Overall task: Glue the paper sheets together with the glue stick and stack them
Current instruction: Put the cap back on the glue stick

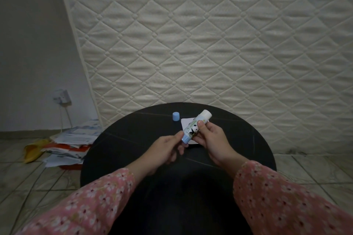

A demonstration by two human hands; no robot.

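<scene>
Both my hands pinch the white panda-print plastic glue stick above the round black table: right hand around its barrel, left hand on its blue base. It should feel light, rigid, slick. One blue cap stands nearby; white paper sheets beneath, count unclear.

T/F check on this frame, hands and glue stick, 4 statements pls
1. Both hands hold the glue stick. True: the left hand pinches its blue base, the right hand grips the tube.
2. The blue cap is on the stick. False: it stands on the table.
3. Paper lies on the table under the stick. True.
4. The table is white. False: it is black.
</scene>
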